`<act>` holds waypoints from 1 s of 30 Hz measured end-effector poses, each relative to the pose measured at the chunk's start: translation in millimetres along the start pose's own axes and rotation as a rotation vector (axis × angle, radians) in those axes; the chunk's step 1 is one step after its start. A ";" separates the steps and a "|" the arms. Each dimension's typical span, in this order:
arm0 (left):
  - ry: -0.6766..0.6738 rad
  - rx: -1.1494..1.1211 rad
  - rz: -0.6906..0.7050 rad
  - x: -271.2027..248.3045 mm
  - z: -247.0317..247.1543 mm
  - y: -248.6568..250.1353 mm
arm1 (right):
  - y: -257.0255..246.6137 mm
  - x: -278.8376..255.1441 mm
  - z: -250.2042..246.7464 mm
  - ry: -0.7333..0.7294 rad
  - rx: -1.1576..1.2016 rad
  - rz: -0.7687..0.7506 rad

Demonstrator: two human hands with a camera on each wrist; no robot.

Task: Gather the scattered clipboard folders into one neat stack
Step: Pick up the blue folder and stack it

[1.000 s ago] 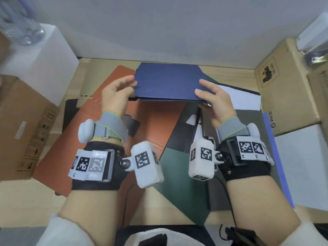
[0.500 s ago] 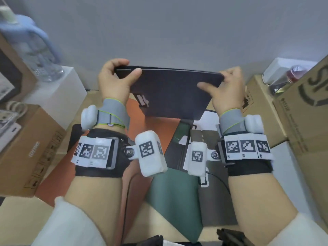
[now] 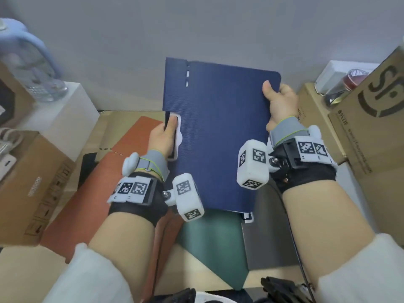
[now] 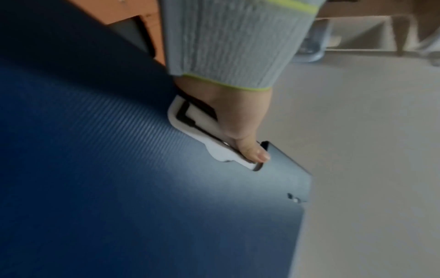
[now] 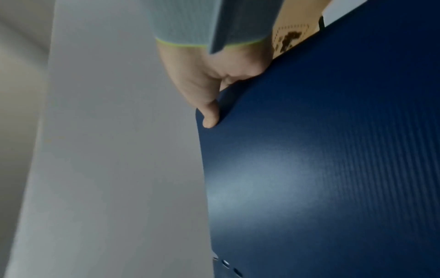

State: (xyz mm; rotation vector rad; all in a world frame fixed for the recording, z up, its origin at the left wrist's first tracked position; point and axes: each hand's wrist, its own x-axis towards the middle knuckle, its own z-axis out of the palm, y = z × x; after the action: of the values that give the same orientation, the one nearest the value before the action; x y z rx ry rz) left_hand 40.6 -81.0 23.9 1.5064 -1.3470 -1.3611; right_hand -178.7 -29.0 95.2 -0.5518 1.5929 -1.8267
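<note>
Blue clipboard folder (image 3: pixel 218 136) held up off the table between both hands, face toward the head camera, tilted a bit, its lower edge over the green folder (image 3: pixel 214 248) and the grey folder (image 3: pixel 269 246). Left hand (image 3: pixel 164 136) grips the folder's left edge at the white clip (image 3: pixel 178 136), thumb on top of the clip, fingers hidden behind the board. Right hand (image 3: pixel 279 103) grips the right edge near the upper corner, thumb on the front face, fingers wrapped behind. Orange folder (image 3: pixel 91 204) lies flat on the table (image 3: pixel 21 272) left of the arms, partly under the left forearm. Cardboard boxes on both sides: one left (image 3: pixel 28 186), one right (image 3: pixel 371 119). Left wrist view shows what the head view does not: thumb tip pressed into the clip's (image 4: pixel 209 144) slot, ribbed blue surface (image 4: pixel 119 178) close up, small rivet holes near the corner; left hand (image 4: pixel 235 116) fingers still hidden there. Right wrist view shows the right hand (image 5: pixel 214 80) thumb lying along the folder's (image 5: pixel 333 150) rounded corner and the grey wall (image 5: pixel 119 150) behind; other folders out of sight in that view.
</note>
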 end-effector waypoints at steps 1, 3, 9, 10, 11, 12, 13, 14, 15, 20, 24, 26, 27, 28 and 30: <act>-0.019 0.007 -0.038 -5.2 3.8 -3.1 | 7.4 -0.6 -4.4 0.031 -0.040 0.009; -0.092 0.058 -0.141 -9.1 20.1 -18.6 | 31.7 -1.4 -21.9 0.077 -0.173 0.081; -0.249 -0.099 -0.445 -27.2 86.7 -84.2 | 101.4 -21.7 -91.0 0.138 -0.792 0.424; -0.271 -0.129 -0.480 -31.5 103.7 -97.8 | 112.8 -21.5 -106.8 0.151 -0.839 0.470; -0.288 -0.130 -0.489 -39.2 112.0 -99.7 | 119.4 -23.2 -115.9 0.149 -0.859 0.494; -0.307 -0.120 -0.499 -45.7 119.6 -104.5 | 125.9 -25.9 -124.4 0.137 -0.879 0.514; -0.331 -0.107 -0.499 -53.5 129.1 -107.3 | 132.7 -28.0 -135.3 0.139 -0.905 0.543; -0.363 -0.101 -0.483 -60.3 138.2 -106.8 | 138.5 -29.4 -145.3 0.144 -0.927 0.572; -0.399 -0.073 -0.471 -66.4 146.8 -105.9 | 144.0 -31.8 -153.6 0.140 -0.943 0.604; -0.396 0.293 -0.288 -78.7 165.3 -108.2 | 156.1 -46.4 -174.1 0.115 -0.987 0.599; -0.517 0.566 -0.189 -80.4 160.7 -104.9 | 150.5 -48.2 -169.2 0.131 -1.035 0.606; -0.631 0.682 -0.170 -79.4 155.4 -103.0 | 145.3 -46.4 -157.5 0.111 -1.038 0.612; -0.674 0.679 -0.172 -78.0 151.1 -101.4 | 143.8 -44.0 -149.0 0.070 -1.014 0.602; -0.687 0.650 -0.177 -74.5 142.9 -100.2 | 142.5 -41.9 -135.8 0.010 -0.971 0.575; -0.644 0.582 -0.186 -66.1 122.5 -95.9 | 141.0 -37.8 -104.6 -0.102 -0.882 0.504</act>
State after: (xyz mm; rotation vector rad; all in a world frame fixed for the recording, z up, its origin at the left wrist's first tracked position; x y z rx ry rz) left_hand -49.0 21.6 -76.1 1.6490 -2.1951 -1.7626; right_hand -196.3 63.8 -57.6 -0.5261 2.1809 -0.6692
